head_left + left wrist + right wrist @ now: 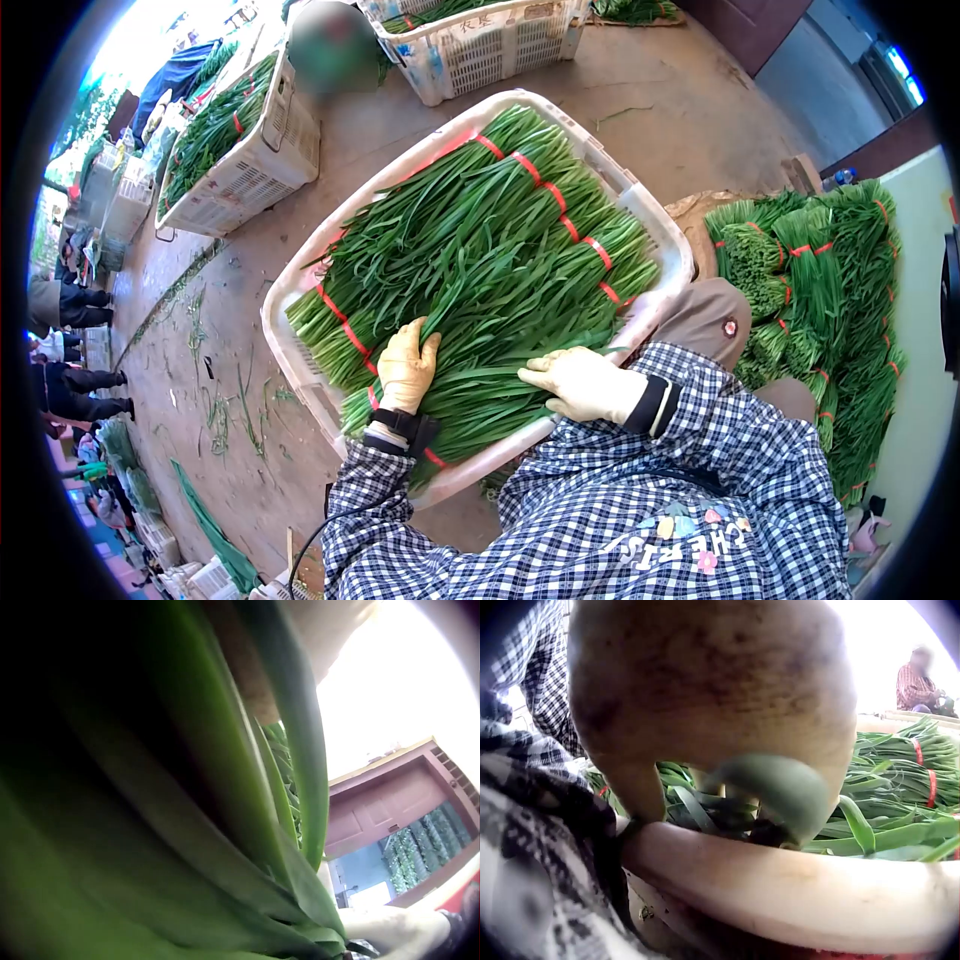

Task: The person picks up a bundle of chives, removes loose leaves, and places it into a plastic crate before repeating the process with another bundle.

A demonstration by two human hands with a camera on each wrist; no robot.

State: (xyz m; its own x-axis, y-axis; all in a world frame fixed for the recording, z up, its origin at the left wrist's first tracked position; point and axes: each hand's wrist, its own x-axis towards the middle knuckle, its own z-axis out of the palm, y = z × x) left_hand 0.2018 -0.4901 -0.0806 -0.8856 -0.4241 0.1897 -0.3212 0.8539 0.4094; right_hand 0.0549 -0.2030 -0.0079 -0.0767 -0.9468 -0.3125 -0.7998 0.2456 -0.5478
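Note:
Both hands wear cream gloves and rest on long green leaves [470, 270] tied in bundles with red bands, filling a white basket [655, 225]. My left hand [407, 368] lies on the leaves at the basket's near left, fingers pointing up and away, thumb apart. My right hand [585, 383] is near the basket's near right rim, fingers reaching left over the leaves. In the left wrist view, leaves [225, 780] cover most of the picture. The right wrist view has the soiled glove [712, 690] above the basket rim [795, 889], its fingertips partly hidden by a leaf.
Banded bundles [845, 290] are stacked at the right by the wall. Another white basket [480, 55] stands beyond, and one more [285, 140] holds greens at the upper left. Loose leaves litter the floor [240, 350]. A seated person [919, 682] shows in the right wrist view.

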